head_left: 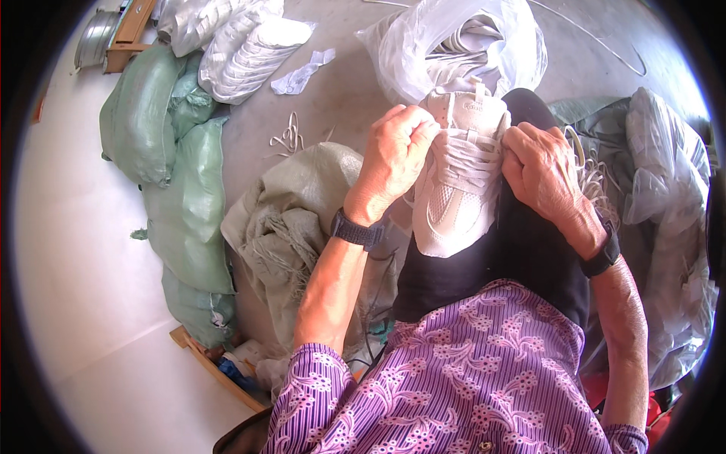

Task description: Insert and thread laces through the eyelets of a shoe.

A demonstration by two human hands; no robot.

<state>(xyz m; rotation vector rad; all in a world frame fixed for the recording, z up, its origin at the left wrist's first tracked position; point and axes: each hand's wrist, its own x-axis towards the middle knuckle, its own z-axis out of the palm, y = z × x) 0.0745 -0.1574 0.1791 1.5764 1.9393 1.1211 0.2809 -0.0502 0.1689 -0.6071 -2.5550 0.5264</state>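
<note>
A cream-white sneaker upper [457, 200] rests on my black-trousered lap, toe toward me and tongue pointing away. A flat pale shoelace [469, 160] criss-crosses its front. My left hand [397, 155] is closed at the upper's left edge, beside the top eyelets, with thumb and forefinger pinched together. On the opposite edge, my right hand [541, 166] is closed in the same way, fingers curled against the upper. Whether a lace end lies within either pinch is hidden. Both wrists wear black bands.
Beyond the upper stands a clear plastic bag [401, 53] of stacked pale pieces. Green woven sacks [185, 204] line the left wall, near stacked white uppers [249, 57]. A beige sack [302, 189] lies left of my legs, loose laces [597, 181] and grey plastic bundles [658, 174] at right.
</note>
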